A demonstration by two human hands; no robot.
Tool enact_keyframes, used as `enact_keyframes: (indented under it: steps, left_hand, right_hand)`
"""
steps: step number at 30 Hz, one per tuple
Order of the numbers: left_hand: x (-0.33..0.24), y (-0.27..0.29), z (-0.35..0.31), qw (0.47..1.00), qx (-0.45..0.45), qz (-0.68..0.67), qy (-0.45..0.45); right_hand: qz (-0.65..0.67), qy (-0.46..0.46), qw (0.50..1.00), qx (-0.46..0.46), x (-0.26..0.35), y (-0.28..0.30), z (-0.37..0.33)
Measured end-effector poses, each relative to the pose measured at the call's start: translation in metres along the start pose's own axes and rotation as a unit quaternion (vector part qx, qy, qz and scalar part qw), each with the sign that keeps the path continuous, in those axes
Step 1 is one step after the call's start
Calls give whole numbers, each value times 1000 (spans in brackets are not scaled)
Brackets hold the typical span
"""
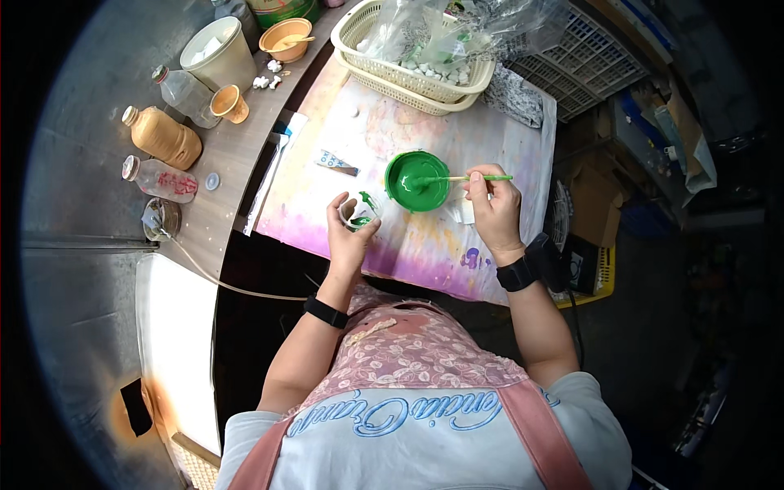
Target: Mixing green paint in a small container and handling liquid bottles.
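Note:
A round tub of green paint [405,189] stands on the stained work surface in front of me. My right hand [496,214] pinches a thin stick [459,178], smeared green at its outer end. The stick's other end reaches into the paint; whether it has bristles is hidden. To the left of the tub, my left hand [346,238] curls its thumb and fingers around a small clear cup [372,207] with green smears in it. The cup is apart from the tub.
Cream plastic baskets [392,91] holding bags and small white pieces stand at the back. A small printed packet [337,162] lies left of the tub. Along the left bench are a tan bottle [167,139], a white bucket [220,59] and a jar [162,219] with a tube.

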State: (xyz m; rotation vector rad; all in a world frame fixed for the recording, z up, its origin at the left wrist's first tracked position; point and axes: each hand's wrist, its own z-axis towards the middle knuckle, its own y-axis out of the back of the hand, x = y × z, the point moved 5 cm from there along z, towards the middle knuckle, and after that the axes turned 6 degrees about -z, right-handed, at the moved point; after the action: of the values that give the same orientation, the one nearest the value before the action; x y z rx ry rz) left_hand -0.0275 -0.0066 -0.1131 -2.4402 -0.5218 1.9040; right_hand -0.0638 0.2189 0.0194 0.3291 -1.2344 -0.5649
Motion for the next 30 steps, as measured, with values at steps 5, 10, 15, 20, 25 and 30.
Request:
enact_keyframes:
  steps: [5, 10, 15, 20, 25, 30]
  left_hand:
    - [-14, -4, -4, 1000, 8, -17, -13]
    - [-27, -13, -6, 999, 16, -1, -44]
    - [-42, -24, -6, 995, 27, 31, -90]
    - [-55, -32, -4, 990, 28, 60, -128]
    - [-62, -32, -3, 984, 19, 112, -138]
    - [-61, -35, -1, 979, 22, 138, -147]
  right_hand:
    - [21, 22, 999, -19, 15, 21, 2]
    - [39, 20, 999, -27, 30, 39, 2]
    - [62, 31, 997, -37, 38, 48, 1]
    - [63, 27, 997, -36, 43, 52, -1]
    - [82, 38, 995, -49, 42, 53, -2]
    - [106, 12, 993, -54, 33, 49, -4]
